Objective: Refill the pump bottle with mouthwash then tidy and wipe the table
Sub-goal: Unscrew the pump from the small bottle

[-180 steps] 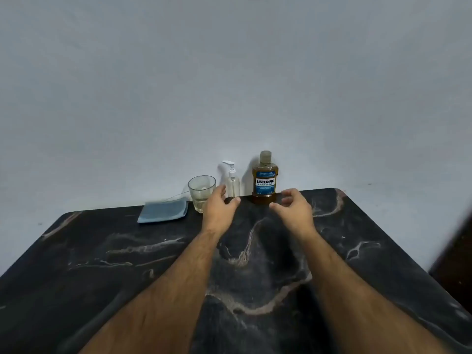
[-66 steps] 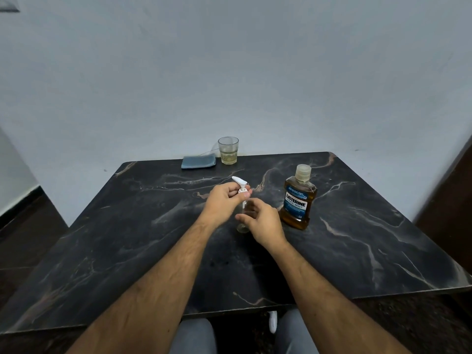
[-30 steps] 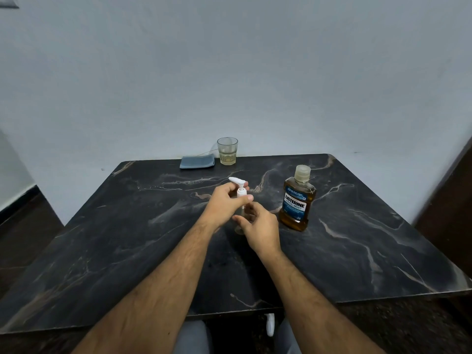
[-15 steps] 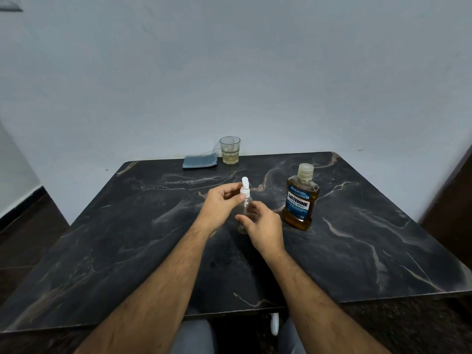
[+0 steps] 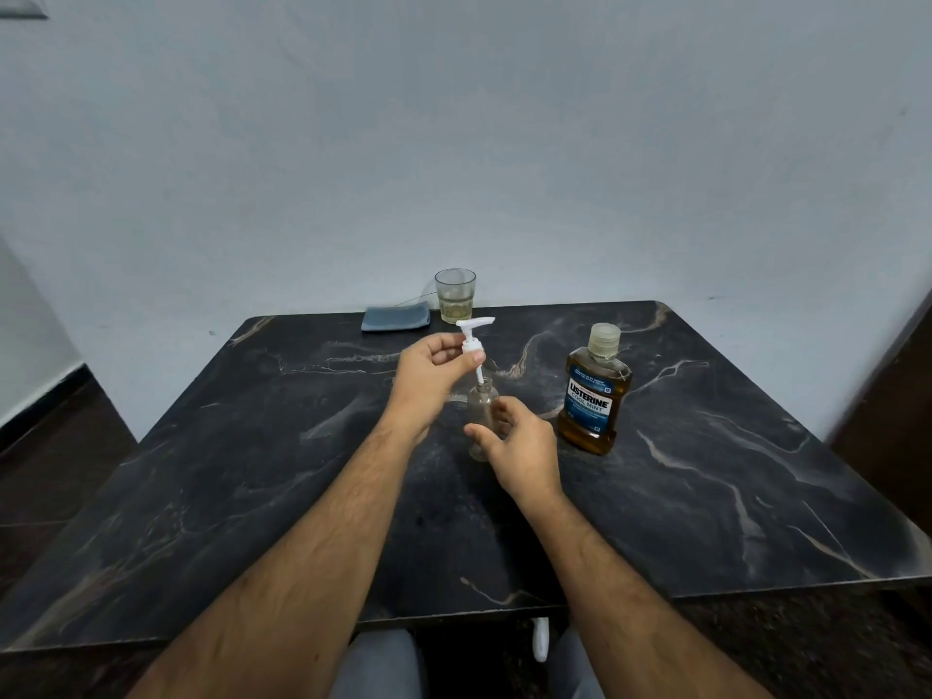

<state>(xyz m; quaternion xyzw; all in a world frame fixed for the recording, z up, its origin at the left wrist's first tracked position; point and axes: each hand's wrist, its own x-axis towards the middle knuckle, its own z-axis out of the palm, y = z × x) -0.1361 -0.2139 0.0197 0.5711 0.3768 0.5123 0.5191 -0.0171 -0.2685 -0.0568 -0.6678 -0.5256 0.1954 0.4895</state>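
Pump head (image 5: 471, 340) unscrewed – left hand (image 5: 428, 380) pinches it above the neck, right hand (image 5: 519, 446) grips the clear pump bottle (image 5: 481, 406) standing mid-table (image 5: 227, 471). Mouthwash bottle (image 5: 595, 396) capped just right – pouring, tidying, wiping all remain.

On table (image 5: 706, 471): 1 mouthwash bottle (image 5: 594, 401), 1 clear pump bottle (image 5: 481, 413), 1 white pump head (image 5: 473, 340) lifted off it, 1 glass (image 5: 455, 295), 1 folded blue cloth (image 5: 396, 316); 2 hands, left (image 5: 428, 380), right (image 5: 519, 446).
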